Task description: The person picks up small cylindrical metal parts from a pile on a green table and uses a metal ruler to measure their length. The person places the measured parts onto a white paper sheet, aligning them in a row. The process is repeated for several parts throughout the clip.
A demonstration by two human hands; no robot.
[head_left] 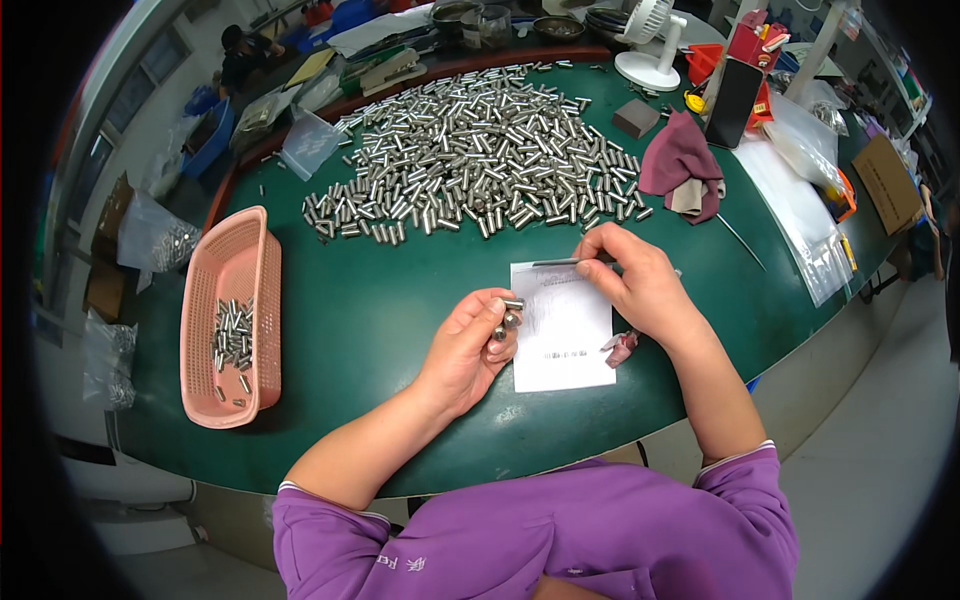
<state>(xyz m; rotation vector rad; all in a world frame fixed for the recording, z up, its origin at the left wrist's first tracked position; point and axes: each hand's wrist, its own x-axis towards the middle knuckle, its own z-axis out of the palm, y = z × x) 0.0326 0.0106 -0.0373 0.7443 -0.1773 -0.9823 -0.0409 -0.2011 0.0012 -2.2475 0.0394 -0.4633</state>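
Observation:
Several short, shiny metal cylinders [512,320] sit between the thumb and fingers of my left hand [462,350], which is closed on them just left of a white printed sheet [563,350]. Over the sheet's upper right corner, my right hand [640,278] pinches a thin, dark, rod-like tool [556,262] that points left; its exact kind does not show. Beneath my right wrist, a crumpled reddish scrap [621,347] lies at the sheet's right edge. A large pile of similar metal cylinders [470,150] spreads over the green table [350,320] beyond both hands.
At the left stands a pink basket [270,320] with some cylinders inside. A maroon cloth [680,160], dark block [635,118], phone [735,103] and thin rod [742,243] lie or stand at the right. Farther back are a white fan [650,45] and a clear bag [311,146].

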